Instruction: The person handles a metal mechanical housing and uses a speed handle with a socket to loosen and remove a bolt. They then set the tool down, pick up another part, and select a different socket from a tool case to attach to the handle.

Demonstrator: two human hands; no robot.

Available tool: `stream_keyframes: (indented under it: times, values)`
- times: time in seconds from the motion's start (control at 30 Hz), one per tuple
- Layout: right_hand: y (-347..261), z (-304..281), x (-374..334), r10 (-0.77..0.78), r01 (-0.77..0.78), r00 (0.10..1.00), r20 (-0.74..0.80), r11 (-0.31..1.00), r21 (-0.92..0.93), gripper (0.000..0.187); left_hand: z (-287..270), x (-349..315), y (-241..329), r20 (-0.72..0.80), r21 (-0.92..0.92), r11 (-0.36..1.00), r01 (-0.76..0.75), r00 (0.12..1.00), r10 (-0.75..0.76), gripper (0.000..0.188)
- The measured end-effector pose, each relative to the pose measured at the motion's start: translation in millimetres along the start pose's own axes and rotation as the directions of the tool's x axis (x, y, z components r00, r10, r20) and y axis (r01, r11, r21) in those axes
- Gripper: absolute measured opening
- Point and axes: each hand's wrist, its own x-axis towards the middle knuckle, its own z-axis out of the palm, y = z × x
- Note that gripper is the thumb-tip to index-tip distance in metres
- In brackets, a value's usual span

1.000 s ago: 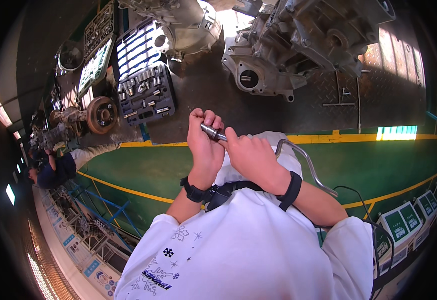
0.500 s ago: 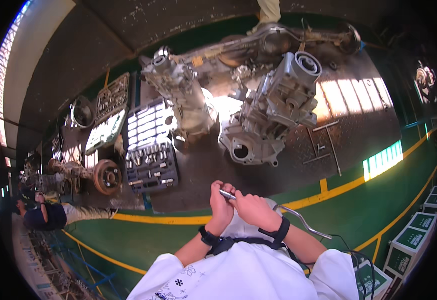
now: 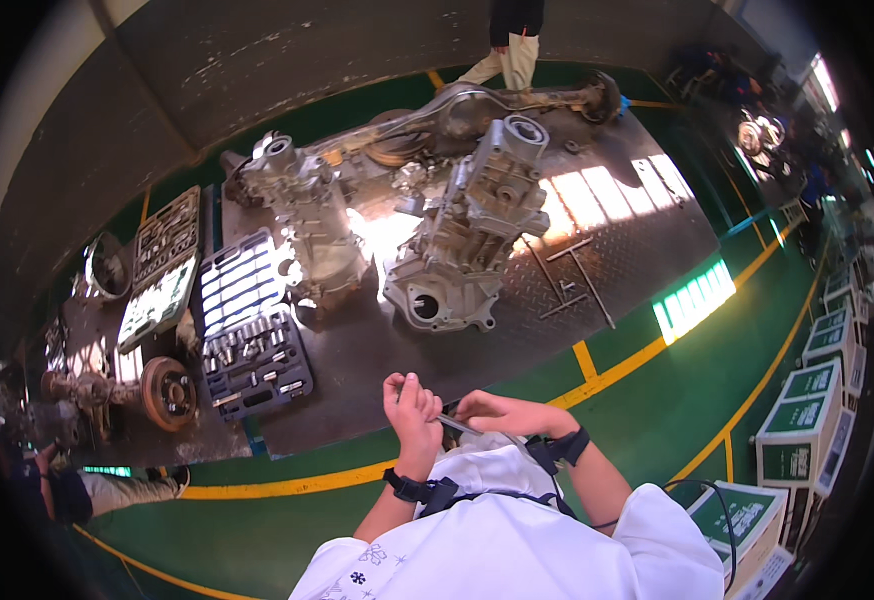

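My left hand (image 3: 414, 412) is closed in front of my chest, its fingers curled round one end of a bent metal speed handle (image 3: 454, 424). From there the thin shaft slopes down to the right, and its far part is hard to see against my white clothing. My right hand (image 3: 507, 413) is just above the shaft, fingers loosely bent and parted from the thumb. Beyond both hands, on the dark metal workbench (image 3: 357, 400), stand two grey gearbox housings, one on the right (image 3: 472, 230) and one on the left (image 3: 312, 225).
An opened socket set case (image 3: 257, 365) lies left on the bench. Right of the housings are T-handle wrenches (image 3: 582, 280). An axle (image 3: 457, 110) runs along the back. White-and-green boxes (image 3: 797, 425) line the right floor. Other people stand behind the bench (image 3: 517, 60) and far left (image 3: 107, 492).
The view has turned, so the bench sits further left. My hands have moved apart; the right one has loosened from its wrapped grip, and the speed handle has swung closer to my body.
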Motion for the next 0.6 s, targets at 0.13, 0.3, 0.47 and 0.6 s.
stream_keyframes:
  times: [0.13,0.3,0.47,0.6]
  values:
    - [53.8,-56.0,-89.2,0.229,-0.605,0.771,-0.595,0.554,-0.571,0.025,9.8,22.3,7.5,-0.007,-0.068,0.997,0.034,0.999,-0.035,0.012]
    - [105.3,-87.7,-208.7,0.670,-0.859,0.508,-0.542,0.344,-0.380,0.058,29.9,47.8,-2.3,0.024,-0.197,0.962,0.189,0.982,-0.188,0.021]
    - [81.7,-89.4,-211.0,0.374,-0.307,0.886,-0.275,0.916,0.258,0.112,69.3,77.6,-43.8,0.045,-0.429,0.828,0.361,0.924,-0.380,0.038]
    - [38.7,-136.9,-186.1,0.050,0.201,0.858,-0.512,0.884,0.423,0.109,103.4,96.1,-100.4,0.080,-0.562,0.689,0.458,0.859,-0.506,0.039]
